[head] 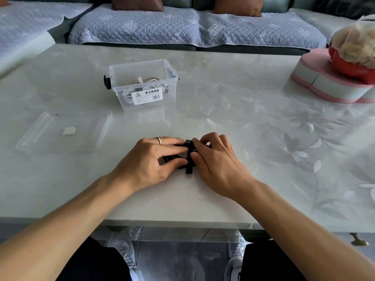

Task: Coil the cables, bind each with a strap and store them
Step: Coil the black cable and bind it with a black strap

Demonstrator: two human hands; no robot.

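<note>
A coiled black cable [173, 158] lies on the table near the front edge, mostly hidden under my hands. A black strap [189, 169] crosses it, its loose end pointing toward me. My left hand [150, 161] holds the coil between thumb and fingers. My right hand [213, 159] pinches the strap where it wraps over the coil, next to a small metal plug. Farther back stands a clear storage box [119, 78] with white coiled cables inside.
The box's clear lid [40, 136] lies flat at the left with a small white piece on it. A pink and white heart-shaped box [324, 86] with a red item on top stands at the right. A sofa runs behind the table.
</note>
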